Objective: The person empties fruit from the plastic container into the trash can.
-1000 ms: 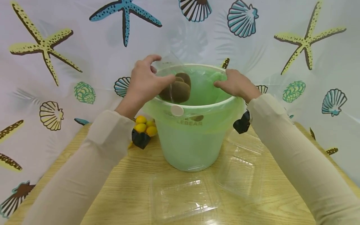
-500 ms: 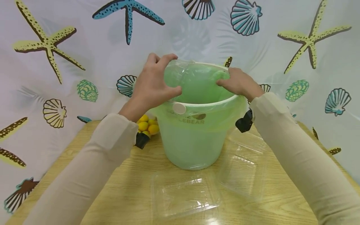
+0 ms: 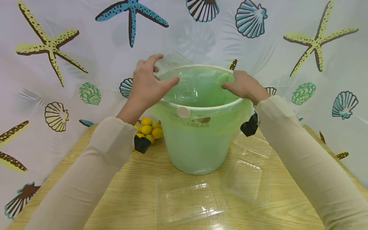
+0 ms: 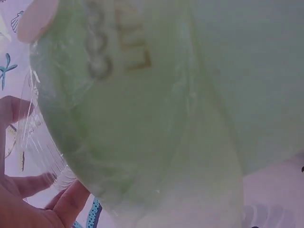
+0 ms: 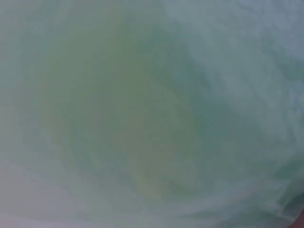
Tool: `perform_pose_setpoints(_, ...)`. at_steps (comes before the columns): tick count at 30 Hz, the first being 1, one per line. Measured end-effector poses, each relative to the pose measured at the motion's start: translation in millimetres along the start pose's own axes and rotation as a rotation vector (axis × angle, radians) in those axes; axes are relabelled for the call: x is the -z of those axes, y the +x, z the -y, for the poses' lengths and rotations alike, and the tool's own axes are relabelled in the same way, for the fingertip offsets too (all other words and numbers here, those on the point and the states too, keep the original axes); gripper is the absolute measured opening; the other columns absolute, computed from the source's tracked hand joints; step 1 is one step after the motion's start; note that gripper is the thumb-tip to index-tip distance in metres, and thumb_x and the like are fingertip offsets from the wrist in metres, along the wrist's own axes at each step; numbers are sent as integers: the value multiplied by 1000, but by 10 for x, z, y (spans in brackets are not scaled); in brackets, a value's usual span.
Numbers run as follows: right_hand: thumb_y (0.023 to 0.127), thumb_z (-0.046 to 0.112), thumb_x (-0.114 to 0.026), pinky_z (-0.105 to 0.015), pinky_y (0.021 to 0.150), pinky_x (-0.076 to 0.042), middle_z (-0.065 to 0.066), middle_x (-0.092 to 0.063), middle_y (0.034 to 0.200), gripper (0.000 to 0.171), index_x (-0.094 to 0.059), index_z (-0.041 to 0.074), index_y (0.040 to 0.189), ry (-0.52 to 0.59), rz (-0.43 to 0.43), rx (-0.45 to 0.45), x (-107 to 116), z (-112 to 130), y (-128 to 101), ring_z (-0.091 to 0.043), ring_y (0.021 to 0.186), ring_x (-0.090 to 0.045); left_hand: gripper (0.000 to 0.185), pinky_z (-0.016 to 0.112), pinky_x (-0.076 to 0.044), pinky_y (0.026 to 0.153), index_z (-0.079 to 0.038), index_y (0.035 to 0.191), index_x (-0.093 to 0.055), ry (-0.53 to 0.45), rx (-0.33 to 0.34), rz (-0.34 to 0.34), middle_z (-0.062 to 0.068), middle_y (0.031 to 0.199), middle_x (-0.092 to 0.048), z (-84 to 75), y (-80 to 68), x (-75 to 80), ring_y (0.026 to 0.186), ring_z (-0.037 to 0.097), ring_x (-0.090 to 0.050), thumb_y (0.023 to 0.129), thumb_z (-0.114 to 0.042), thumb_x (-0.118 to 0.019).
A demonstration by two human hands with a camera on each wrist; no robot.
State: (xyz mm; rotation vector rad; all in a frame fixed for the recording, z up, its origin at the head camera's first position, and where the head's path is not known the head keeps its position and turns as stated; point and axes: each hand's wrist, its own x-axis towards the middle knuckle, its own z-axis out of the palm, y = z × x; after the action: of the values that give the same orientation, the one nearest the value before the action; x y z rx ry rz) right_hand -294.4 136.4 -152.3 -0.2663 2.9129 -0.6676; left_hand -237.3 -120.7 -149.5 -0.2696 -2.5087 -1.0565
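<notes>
A pale green bucket (image 3: 198,150) with a whitish rim stands on the table, lined with a thin, clear greenish plastic bag (image 3: 244,110). Over its left side, my left hand (image 3: 149,84) grips a clear plastic box (image 3: 187,88) by its edges, tilted into the opening. No fruit shows in the box. The left wrist view has the clear box (image 4: 40,142) between thumb and fingers beside the bucket wall. At the right rim my right hand (image 3: 244,84) holds bag and rim, thumb inside. Only blurred green fills the right wrist view. The bucket's bottom inside is hidden.
Yellow lemons (image 3: 148,129) sit in a pile behind the bucket's left side. One clear plastic container (image 3: 191,199) lies at the front of the wooden table (image 3: 129,198), and another (image 3: 248,179) lies to its right. A patterned curtain (image 3: 201,41) hangs behind.
The brown rounded fruits, which look like kiwis, have left the clear box and are out of sight. My left hand tipped the box further over the bucket, then swung it back. The right hand stayed put.
</notes>
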Motion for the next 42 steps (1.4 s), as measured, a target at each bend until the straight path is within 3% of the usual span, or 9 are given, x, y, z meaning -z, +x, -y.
perform_pose_setpoints(4,98,40,-39,-53,116,-19,-20,-4,159,78,0,0,152,-5,1,4,-5,23,-3,-38,146,-11,71,35,-50,82,-18,148,-34,-67,119,-2,14,118,-50,1,-12,77,93,20,-59,88,-46,-59)
perform_pose_setpoints(5,98,40,-39,-53,116,-19,-20,-4,159,78,-1,0,152,-8,0,5,-4,29,-4,-38,146,-12,71,31,-51,79,-18,149,-33,-103,154,6,14,119,-51,-3,-14,103,84,16,-60,89,-48,-58)
perform_pose_setpoints(8,98,40,-40,-54,115,-21,-21,-7,159,77,-3,-1,152,-10,-3,10,-1,45,-7,-39,145,-14,73,20,-53,68,-18,150,-30,-246,253,38,13,128,-49,7,-10,182,80,14,-62,90,-51,-56)
perform_pose_setpoints(12,97,40,-40,-54,115,-21,-21,-6,159,78,-2,-1,152,-9,-2,6,6,46,-14,-39,145,-14,70,16,-54,63,-18,149,-33,-436,337,52,12,145,-37,80,-12,260,99,18,-54,91,-53,-53)
perform_pose_setpoints(17,98,40,-38,-54,116,-19,-20,-2,159,78,1,0,152,-11,3,0,7,42,-14,-39,146,-11,65,16,-54,64,-14,144,-41,-571,353,38,11,124,-44,232,-13,333,94,15,-55,93,-52,-51)
perform_pose_setpoints(23,97,41,-38,-55,115,-20,-20,-2,159,79,2,0,152,-9,8,0,-8,42,-15,-39,145,-11,64,18,-55,63,-11,143,-37,-736,401,2,6,99,-42,384,-51,459,81,12,-55,93,-48,-52)
perform_pose_setpoints(30,97,42,-38,-56,115,-20,-20,-4,159,79,0,1,152,-24,-7,5,15,29,-16,-41,145,-13,55,22,-57,71,-13,133,-38,-955,422,26,8,107,-37,570,-144,591,98,19,-44,93,-46,-54)
perform_pose_setpoints(36,97,42,-39,-56,114,-21,-20,-5,159,79,-1,2,152,-10,-2,3,4,48,-13,-40,145,-14,69,22,-56,75,-15,147,-27,-1035,460,44,7,118,-37,769,-226,735,108,19,-43,93,-47,-55)
perform_pose_setpoints(42,96,40,-39,-56,111,-26,-22,-13,158,75,-9,1,152,-8,-6,15,-7,46,-17,-41,142,-23,55,24,-55,82,-18,136,-36,-1125,491,48,8,126,-36,1007,-369,886,119,20,-40,93,-47,-54)
